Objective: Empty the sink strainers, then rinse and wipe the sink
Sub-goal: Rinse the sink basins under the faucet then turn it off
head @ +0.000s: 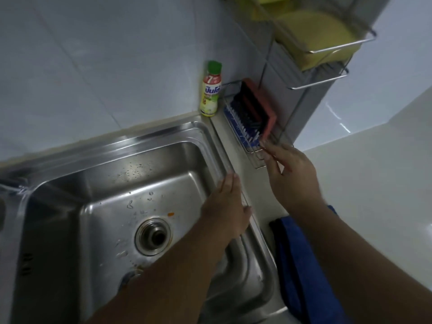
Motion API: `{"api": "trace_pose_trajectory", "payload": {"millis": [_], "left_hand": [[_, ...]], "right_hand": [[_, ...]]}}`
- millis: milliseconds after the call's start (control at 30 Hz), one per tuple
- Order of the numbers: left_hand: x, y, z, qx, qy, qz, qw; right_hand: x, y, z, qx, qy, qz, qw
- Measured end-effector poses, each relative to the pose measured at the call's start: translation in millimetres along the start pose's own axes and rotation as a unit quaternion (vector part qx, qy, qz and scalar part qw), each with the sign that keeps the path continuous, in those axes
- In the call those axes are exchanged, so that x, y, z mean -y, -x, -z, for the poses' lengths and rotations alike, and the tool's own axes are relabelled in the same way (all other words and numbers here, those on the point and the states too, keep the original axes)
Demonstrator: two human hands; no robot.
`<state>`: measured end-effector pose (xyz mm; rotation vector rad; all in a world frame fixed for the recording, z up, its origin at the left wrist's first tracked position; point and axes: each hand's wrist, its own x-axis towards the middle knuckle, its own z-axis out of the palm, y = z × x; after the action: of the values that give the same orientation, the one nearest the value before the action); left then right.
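The sink (145, 169) is a stainless basin set into the tabletop (374, 183). It is wet with scattered drops, and an orange scrap (171, 214) lies just beside the drain (153, 237); whether a strainer basket sits in the drain cannot be told. The left hand (228, 206) lies flat, released, with straight fingers over the basin's right rim and holds nothing. The right hand (292, 169) reaches to the wire rack (254, 160) at the wall. Its fingers (268, 149) are spread and unclenched at the lower corner of the sponge (259, 101), and contact cannot be confirmed. The sponge stands on edge, next to a blue brush (243, 122). Judged light, soft and compressible, and possibly damp, it is best pinched across its faces at the free lower corner and lifted clear of the wires. A blue cloth (299, 265) lies on the tabletop near the rim, limp and easily bunched for wiping.
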<state>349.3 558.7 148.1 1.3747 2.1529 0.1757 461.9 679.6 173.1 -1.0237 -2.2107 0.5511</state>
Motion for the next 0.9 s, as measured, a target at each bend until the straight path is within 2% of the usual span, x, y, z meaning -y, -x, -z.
{"api": "trace_pose_trajectory", "payload": {"millis": [133, 300, 467, 533, 600, 733, 833, 900], "left_hand": [[0.7, -2.4, -10.1, -0.005, -0.023, 0.008, 1.0], [2.8, -1.2, -10.4, -0.019, -0.015, 0.012, 1.0], [4.9, -1.9, -11.7, -0.019, -0.011, 0.019, 1.0], [4.8, -2.8, -11.8, -0.017, -0.016, 0.021, 1.0], [4.1, -3.8, -10.3, -0.005, -0.018, 0.026, 0.999], [7.1, -4.1, 3.0, 0.028, -0.012, 0.015, 0.999], [25.8, 16.0, 20.0, -0.039, 0.002, 0.039, 0.998], [54.6, 48.1, 28.5, -0.104, 0.008, 0.062, 0.993]], "right_hand": [[-12.9, -9.4, -10.6, 0.059, 0.071, -0.012, 0.996], [-14.4, -24.6, -14.8, 0.136, 0.089, -0.042, 0.986], [-13.4, -26.1, -9.1, 0.243, 0.13, -0.059, 0.96], [-8.1, -22.4, -3.5, 0.24, 0.117, -0.067, 0.961], [1.9, -12.3, 4.6, 0.2, 0.087, -0.063, 0.974], [39.5, 21.7, 13.7, 0.139, 0.06, -0.013, 0.988], [73.3, 40.2, 4.6, 0.151, 0.054, 0.035, 0.986], [98.1, 50.0, -9.1, 0.196, 0.048, 0.064, 0.977]]}}
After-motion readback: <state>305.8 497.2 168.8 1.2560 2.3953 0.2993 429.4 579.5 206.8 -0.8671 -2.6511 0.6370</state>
